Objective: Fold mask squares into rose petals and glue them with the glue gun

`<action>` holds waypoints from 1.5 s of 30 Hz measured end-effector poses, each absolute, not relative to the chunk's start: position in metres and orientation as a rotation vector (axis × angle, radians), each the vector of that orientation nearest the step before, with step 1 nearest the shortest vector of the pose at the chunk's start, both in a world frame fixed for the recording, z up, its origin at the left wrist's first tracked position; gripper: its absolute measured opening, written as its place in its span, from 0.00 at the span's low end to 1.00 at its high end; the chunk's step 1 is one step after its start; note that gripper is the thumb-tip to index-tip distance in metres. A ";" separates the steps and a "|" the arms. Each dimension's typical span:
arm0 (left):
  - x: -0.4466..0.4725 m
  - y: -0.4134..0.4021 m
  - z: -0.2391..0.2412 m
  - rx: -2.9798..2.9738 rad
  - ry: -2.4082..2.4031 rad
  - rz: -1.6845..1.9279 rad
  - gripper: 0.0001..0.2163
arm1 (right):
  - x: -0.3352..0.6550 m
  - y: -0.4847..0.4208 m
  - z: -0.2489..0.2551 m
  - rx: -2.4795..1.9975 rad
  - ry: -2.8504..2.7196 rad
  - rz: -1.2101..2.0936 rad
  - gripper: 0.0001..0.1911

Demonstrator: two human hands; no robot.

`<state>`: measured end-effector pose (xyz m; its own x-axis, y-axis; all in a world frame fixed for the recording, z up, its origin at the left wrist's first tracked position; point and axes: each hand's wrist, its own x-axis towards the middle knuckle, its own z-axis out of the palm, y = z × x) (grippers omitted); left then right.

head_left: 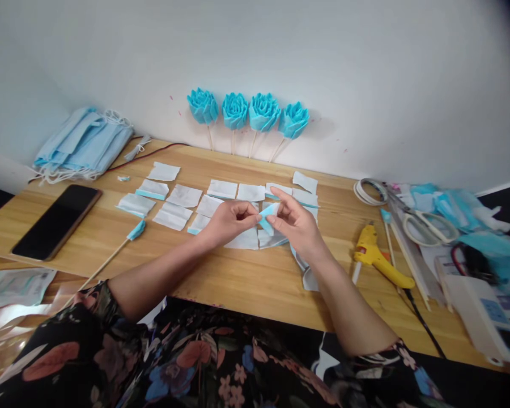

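Between my hands is a small folded piece of blue-and-white mask fabric [268, 217]. My left hand [227, 221] pinches its left corner with thumb and forefinger. On the other side, my right hand [296, 224] grips it between thumb and fingers, with the forefinger raised. Several cut mask pieces [185, 196] lie in rows on the table under and around my hands, some white side up with a blue edge. Near my left forearm, a thin wooden stick with a blue wrapped tip [136, 229] lies over the table's front edge.
Several blue fabric roses [235, 110] on sticks lean against the wall. At left are stacked masks [83, 141] and a phone [57, 221]. A yellow glue gun [376, 255], scissors [429, 226], a tape roll [369, 192] and blue scraps [450, 204] crowd the right.
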<state>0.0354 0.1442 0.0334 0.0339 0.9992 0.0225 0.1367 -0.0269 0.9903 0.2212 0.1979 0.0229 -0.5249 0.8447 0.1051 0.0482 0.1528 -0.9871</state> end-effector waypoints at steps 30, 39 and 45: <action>0.035 0.143 0.035 1.285 1.202 1.171 0.21 | 0.219 0.200 0.029 -0.832 -1.629 1.329 0.29; 0.042 0.142 0.034 1.259 1.196 1.156 0.07 | 0.218 0.200 0.025 -0.819 -1.640 1.319 0.29; 0.037 0.145 0.036 1.068 1.184 1.231 0.09 | 0.221 0.202 0.029 -0.894 -1.564 1.332 0.31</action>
